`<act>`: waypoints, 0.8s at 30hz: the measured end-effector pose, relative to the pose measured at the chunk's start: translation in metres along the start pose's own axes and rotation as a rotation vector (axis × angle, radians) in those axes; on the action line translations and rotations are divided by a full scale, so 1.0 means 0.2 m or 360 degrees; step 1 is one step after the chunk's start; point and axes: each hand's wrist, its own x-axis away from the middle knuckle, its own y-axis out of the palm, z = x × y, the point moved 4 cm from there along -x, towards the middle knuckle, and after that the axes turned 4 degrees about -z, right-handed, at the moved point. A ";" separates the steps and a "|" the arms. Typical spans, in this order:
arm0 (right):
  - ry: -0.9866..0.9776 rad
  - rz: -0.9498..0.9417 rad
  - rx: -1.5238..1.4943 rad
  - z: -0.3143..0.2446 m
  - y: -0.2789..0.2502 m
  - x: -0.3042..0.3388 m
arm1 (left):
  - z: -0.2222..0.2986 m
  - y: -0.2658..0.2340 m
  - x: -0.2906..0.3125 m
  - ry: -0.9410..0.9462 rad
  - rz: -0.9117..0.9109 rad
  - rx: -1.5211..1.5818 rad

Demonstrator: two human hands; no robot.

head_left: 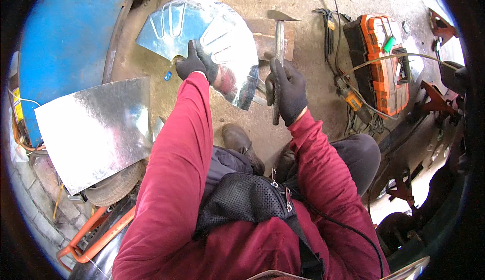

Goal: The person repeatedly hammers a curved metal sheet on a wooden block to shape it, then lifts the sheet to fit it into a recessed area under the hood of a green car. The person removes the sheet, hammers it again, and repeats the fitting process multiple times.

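Your left grip (pixel 192 65) is pinching the ribbed sheet (pixel 233 40) by its inner edge over the floor (pixel 314 106); your right grip (pixel 290 93) is clasping the hammer (pixel 280 41). A loose pinch would be risking a slip.

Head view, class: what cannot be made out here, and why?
All in the head view:
- Left hand: fingers mostly hidden by the curved metal sheet.
- Hammer: part of its handle, covered by the right hand.
- Tyre: upper part, behind the flat metal sheet.
- Blue scrap: too small to identify.
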 end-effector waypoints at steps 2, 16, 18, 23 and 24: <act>-0.0393 0.0238 0.0358 0.07 -0.01 -0.03 | -0.05 0.00 -0.02 0.0009 0.0111 -0.0080; -0.0776 0.0671 0.0554 -0.03 0.01 -0.02 | 0.00 0.03 -0.03 0.0150 0.0110 -0.0018; -0.0871 0.0667 0.0786 0.17 -0.01 -0.10 | -0.02 0.06 -0.03 0.0236 0.0217 0.0040; -0.0161 0.0662 0.0892 0.22 -0.15 -0.17 | -0.03 0.07 -0.06 0.0338 0.0189 0.0075; -0.0158 0.0616 0.0789 0.13 -0.11 -0.13 | -0.03 0.05 -0.03 0.0310 0.0164 0.0082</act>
